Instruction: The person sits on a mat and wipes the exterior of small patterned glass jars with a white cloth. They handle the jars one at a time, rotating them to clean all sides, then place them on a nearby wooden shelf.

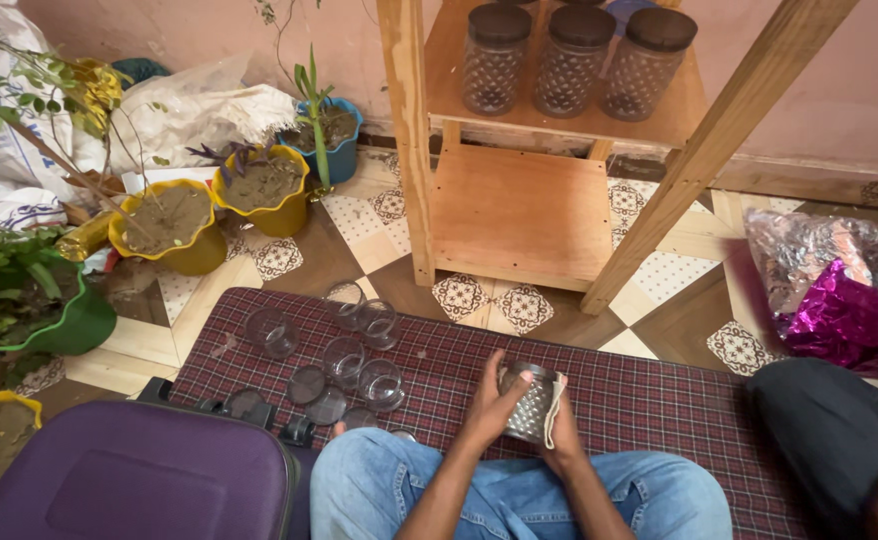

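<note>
A clear textured glass jar (529,403) is held above my knees, between both hands. My left hand (491,400) wraps its left side, fingers over the rim. My right hand (562,425) presses a pale cloth (555,398) against its right side. Several more clear jars (344,335) and dark round lids (317,395) lie to the left on the maroon checked mat (649,395). Three lidded jars (574,60) stand on the upper shelf of the wooden rack (519,210).
Potted plants in yellow (174,230), blue (329,135) and green (49,320) pots crowd the left. A purple suitcase (139,480) lies at lower left. Shiny pink foil bags (839,300) and a dark bundle (829,430) sit at right. The floor is patterned tile.
</note>
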